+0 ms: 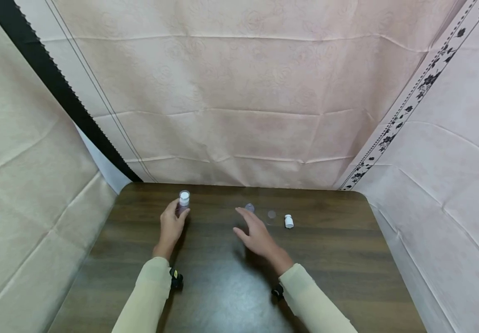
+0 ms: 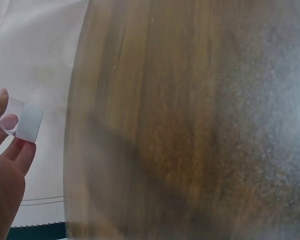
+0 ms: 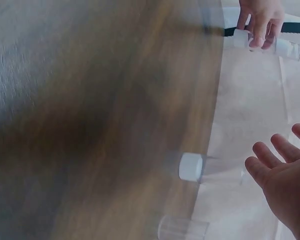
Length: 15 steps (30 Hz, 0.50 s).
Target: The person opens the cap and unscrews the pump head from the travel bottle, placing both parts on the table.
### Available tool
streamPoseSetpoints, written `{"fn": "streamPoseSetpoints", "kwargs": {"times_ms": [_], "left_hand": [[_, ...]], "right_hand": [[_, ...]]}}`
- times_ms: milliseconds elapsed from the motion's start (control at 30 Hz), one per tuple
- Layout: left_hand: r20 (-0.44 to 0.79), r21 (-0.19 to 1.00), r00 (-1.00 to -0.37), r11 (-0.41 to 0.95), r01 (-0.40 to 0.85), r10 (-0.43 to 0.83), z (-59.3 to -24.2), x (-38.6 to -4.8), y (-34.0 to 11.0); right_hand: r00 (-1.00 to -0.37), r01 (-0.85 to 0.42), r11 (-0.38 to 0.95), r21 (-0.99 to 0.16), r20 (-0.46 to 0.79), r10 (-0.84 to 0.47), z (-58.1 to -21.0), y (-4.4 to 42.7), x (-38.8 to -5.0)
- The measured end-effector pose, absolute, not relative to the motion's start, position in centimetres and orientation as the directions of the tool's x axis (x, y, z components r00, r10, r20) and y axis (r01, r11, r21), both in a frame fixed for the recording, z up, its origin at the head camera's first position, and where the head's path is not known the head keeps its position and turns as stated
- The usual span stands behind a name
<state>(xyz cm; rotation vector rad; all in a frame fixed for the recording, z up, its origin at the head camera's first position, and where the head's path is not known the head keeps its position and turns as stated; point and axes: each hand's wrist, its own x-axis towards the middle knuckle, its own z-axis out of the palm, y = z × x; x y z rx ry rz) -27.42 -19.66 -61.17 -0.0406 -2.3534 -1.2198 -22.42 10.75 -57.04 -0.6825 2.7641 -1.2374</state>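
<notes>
Head view shows the left hand (image 1: 172,225) clasping a white-topped clear container (image 1: 184,200) near the counter's (image 1: 331,277) far edge, while the right hand (image 1: 259,237), thumb and fingers apart, hovers beside a clear cylinder (image 1: 250,207).

We can read no text, label, brand, number or sign in any of the three views. On the dark wrist device (image 1: 177,282) by the left sleeve (image 1: 146,293), we see a yellow mark (image 1: 175,274) too small to make out.

Brown table (image 1: 222,259), creased cloth (image 1: 231,74), seemingly floral border (image 1: 420,95)
</notes>
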Motion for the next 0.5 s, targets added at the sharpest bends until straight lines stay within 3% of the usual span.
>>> {"fn": "streamPoseSetpoints", "kwargs": {"times_ms": [500], "left_hand": [[0.45, 0.72, -0.89, 0.619, 0.314, -0.072, -59.4, -26.0, -17.4]], "right_hand": [[-0.918, -0.382, 0.566, -0.73, 0.228, -0.325, -55.9, 13.2, -23.1]]}}
